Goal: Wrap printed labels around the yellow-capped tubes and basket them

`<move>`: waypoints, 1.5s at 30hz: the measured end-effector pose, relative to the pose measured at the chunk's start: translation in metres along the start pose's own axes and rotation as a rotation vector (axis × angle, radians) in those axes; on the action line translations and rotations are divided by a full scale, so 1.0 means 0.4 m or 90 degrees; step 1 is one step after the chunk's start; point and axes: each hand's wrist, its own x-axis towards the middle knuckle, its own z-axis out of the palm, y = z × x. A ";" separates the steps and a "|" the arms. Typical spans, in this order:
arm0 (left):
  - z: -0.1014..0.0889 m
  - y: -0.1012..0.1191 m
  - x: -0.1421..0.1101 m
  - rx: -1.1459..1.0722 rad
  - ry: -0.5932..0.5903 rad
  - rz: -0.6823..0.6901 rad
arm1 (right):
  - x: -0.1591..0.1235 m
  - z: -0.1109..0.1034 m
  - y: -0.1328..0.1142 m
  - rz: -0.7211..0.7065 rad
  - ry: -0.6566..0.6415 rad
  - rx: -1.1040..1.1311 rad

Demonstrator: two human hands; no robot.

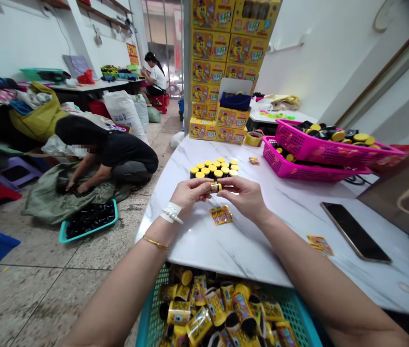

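Observation:
Above the marble-patterned table (204,241), my left hand (189,196) and my right hand (244,196) are closed on the two ends of a small canister (214,187) with a yellow printed label. It lies roughly sideways between my fingertips. Just behind it stands a cluster of black canisters with yellow caps (218,169). Flat yellow printed labels (221,215) lie on the table below my hands. Nearest my body, a teal basket (303,313) holds many canisters with yellow wrapping, lying in a jumble.
Two stacked pink baskets (309,168) of black and yellow canisters stand at right, near a phone (356,231) and more labels (320,245). Yellow printed boxes (209,46) and a tape roll (254,139) stand behind. At left, a person (128,149) crouches over a green sack (41,197).

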 end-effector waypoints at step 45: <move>0.015 0.018 -0.027 -0.094 -0.206 -0.045 | -0.022 0.008 -0.009 0.095 -0.103 0.288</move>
